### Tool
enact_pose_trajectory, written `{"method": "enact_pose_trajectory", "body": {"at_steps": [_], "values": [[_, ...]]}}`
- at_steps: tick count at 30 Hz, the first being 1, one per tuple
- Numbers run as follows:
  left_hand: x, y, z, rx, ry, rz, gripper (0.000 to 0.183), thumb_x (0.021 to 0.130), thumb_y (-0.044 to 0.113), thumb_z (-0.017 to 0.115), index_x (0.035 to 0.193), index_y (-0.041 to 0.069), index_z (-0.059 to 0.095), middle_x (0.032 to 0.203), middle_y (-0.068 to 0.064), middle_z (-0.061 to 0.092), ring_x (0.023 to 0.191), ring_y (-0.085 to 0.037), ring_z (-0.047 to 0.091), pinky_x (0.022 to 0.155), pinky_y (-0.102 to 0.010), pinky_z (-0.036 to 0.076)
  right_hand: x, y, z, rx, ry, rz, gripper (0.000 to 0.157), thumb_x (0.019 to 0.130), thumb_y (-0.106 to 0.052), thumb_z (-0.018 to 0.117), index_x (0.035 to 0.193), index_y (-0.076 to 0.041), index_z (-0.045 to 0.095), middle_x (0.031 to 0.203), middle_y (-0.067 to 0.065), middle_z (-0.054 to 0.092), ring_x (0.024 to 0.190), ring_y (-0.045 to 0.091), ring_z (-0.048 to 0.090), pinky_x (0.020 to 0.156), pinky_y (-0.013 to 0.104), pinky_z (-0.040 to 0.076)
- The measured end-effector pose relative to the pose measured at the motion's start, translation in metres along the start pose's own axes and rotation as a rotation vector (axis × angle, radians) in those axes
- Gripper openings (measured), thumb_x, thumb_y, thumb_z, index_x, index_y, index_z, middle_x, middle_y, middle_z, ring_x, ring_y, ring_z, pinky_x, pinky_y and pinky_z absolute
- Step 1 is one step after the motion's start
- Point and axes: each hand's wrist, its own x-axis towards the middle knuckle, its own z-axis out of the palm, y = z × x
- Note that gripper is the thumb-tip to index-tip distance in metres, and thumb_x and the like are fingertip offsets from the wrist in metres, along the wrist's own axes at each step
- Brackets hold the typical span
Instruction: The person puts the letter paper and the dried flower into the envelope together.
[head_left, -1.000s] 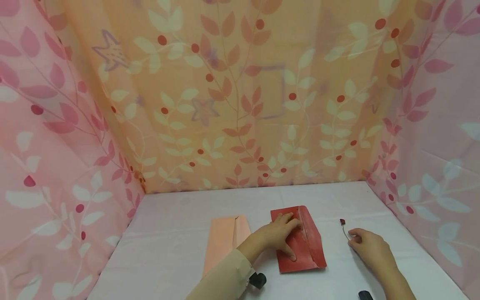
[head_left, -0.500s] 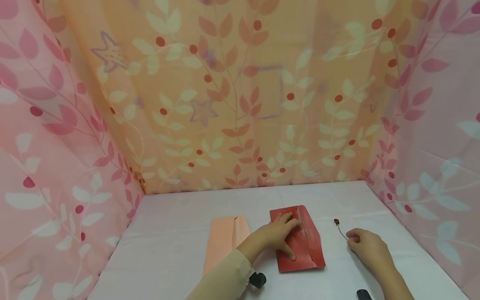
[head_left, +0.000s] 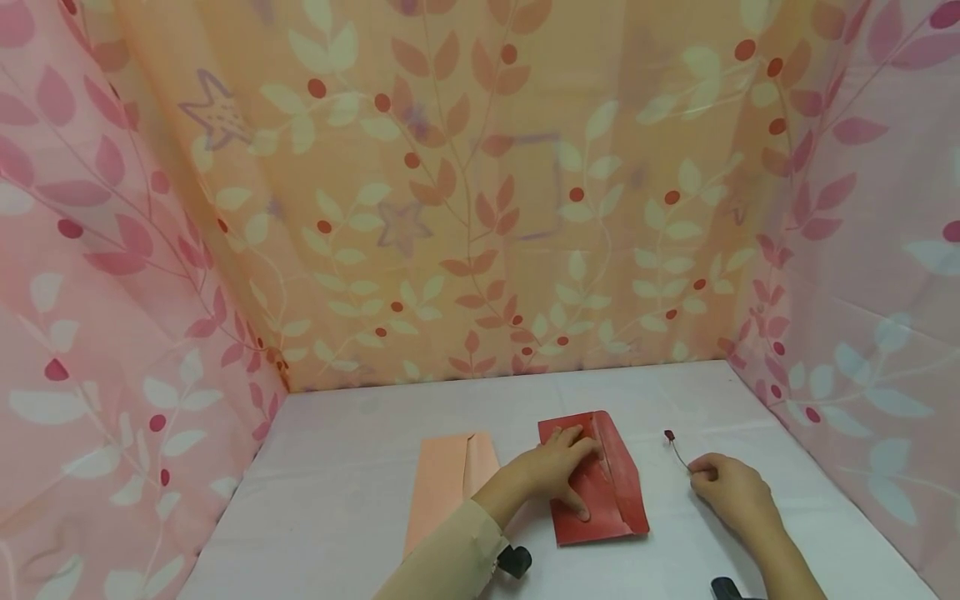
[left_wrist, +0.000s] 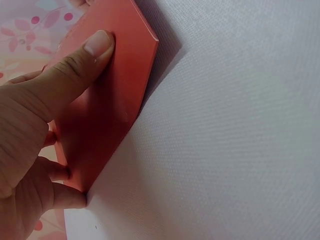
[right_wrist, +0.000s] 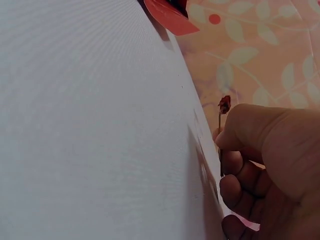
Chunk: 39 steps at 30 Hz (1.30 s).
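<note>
A red envelope [head_left: 592, 492] lies on the white table with its flap to the right. My left hand [head_left: 551, 475] rests on it with spread fingers. In the left wrist view the thumb [left_wrist: 82, 62] presses on the red face, and other fingertips touch the envelope's edge. Right of the envelope, my right hand [head_left: 735, 492] pinches the thin stem of a small dried red rose [head_left: 670, 436] between thumb and fingers. The rose's dark red head [right_wrist: 225, 104] points upward past the thumb in the right wrist view. The lower stem is partly hidden by the fingers.
A peach envelope [head_left: 442, 483] lies left of the red one, partly covered by the left sleeve [head_left: 450, 554]. Black devices are at the left wrist [head_left: 515, 561] and right wrist [head_left: 725, 588]. Leaf-patterned curtains [head_left: 480, 208] enclose the back and sides of the white table [head_left: 337, 467].
My right hand has moved slightly left with the rose, whose head now sits nearer the red envelope. The left hand stays in place on the envelope.
</note>
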Motion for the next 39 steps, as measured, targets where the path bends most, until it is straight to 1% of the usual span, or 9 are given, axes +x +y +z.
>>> {"method": "enact_pose_trajectory", "body": {"at_steps": [2,5,9,13,17,20,24,29,39], "values": [[0.000,0.000,0.000,0.004,0.003,0.000,0.093,0.060,0.058,0.082,0.138,0.048,0.032,0.159,0.003,0.018,0.146,-0.033,0.019,0.096,-0.052,0.048,0.000,-0.001,-0.001,0.008,0.020,-0.011,0.015,0.082,-0.022,0.066,0.093,-0.013,0.070,0.078,-0.003,0.064,0.070,0.015,0.053,0.060,0.033,0.037],[0.000,-0.001,0.000,0.006,0.004,0.001,0.094,0.060,0.058,0.082,0.138,0.049,0.031,0.159,0.003,0.017,0.146,-0.032,0.019,0.096,-0.053,0.047,-0.001,-0.004,-0.003,0.024,0.039,-0.018,0.013,0.083,-0.022,0.066,0.091,-0.014,0.070,0.082,-0.001,0.065,0.075,0.018,0.058,0.062,0.040,0.038],[0.000,0.000,-0.001,0.006,0.006,-0.002,0.093,0.060,0.058,0.083,0.137,0.049,0.032,0.159,0.004,0.017,0.146,-0.033,0.019,0.097,-0.054,0.047,-0.002,-0.007,-0.004,0.044,0.045,-0.014,0.014,0.085,-0.024,0.064,0.093,-0.013,0.070,0.086,0.001,0.067,0.081,0.021,0.062,0.066,0.047,0.038],[0.000,0.001,-0.003,0.001,0.004,-0.010,0.092,0.060,0.056,0.084,0.136,0.049,0.033,0.159,0.005,0.018,0.147,-0.032,0.019,0.096,-0.054,0.047,-0.001,-0.010,-0.004,0.060,0.018,0.002,0.018,0.088,-0.027,0.063,0.097,-0.013,0.068,0.083,-0.002,0.067,0.077,0.015,0.059,0.067,0.041,0.036],[-0.001,0.002,-0.004,-0.004,0.001,-0.007,0.090,0.060,0.056,0.084,0.135,0.049,0.035,0.159,0.004,0.018,0.147,-0.033,0.019,0.096,-0.055,0.047,-0.001,-0.010,-0.002,0.104,-0.032,0.013,0.020,0.090,-0.027,0.063,0.100,-0.011,0.068,0.082,-0.002,0.066,0.073,0.014,0.056,0.064,0.032,0.039],[-0.001,0.001,-0.004,-0.010,0.002,-0.005,0.089,0.060,0.055,0.084,0.134,0.049,0.036,0.159,0.004,0.018,0.147,-0.033,0.019,0.096,-0.055,0.047,0.000,-0.011,0.000,0.132,-0.044,0.007,0.021,0.090,-0.027,0.064,0.101,-0.010,0.067,0.083,-0.001,0.065,0.072,0.014,0.055,0.060,0.028,0.042],[-0.001,0.000,-0.004,-0.011,0.002,-0.006,0.090,0.060,0.054,0.084,0.136,0.048,0.035,0.159,0.004,0.018,0.147,-0.033,0.019,0.096,-0.055,0.047,0.001,-0.013,0.001,0.160,-0.043,-0.001,0.021,0.090,-0.027,0.065,0.102,-0.010,0.067,0.084,0.000,0.066,0.072,0.013,0.055,0.058,0.026,0.044],[-0.001,0.000,-0.004,-0.009,-0.005,-0.009,0.091,0.061,0.054,0.084,0.136,0.048,0.034,0.159,0.005,0.018,0.146,-0.032,0.019,0.096,-0.054,0.048,-0.001,-0.018,0.002,0.209,-0.065,0.004,0.022,0.090,-0.026,0.065,0.104,-0.010,0.067,0.085,0.001,0.066,0.072,0.013,0.055,0.055,0.025,0.045],[-0.001,0.000,-0.002,-0.017,-0.009,-0.020,0.095,0.059,0.056,0.084,0.139,0.048,0.033,0.159,0.005,0.017,0.147,-0.033,0.018,0.094,-0.054,0.048,-0.001,-0.030,0.008,0.265,-0.087,0.004,0.027,0.090,-0.031,0.066,0.106,-0.010,0.068,0.086,0.000,0.068,0.076,0.013,0.058,0.061,0.025,0.047]]}}
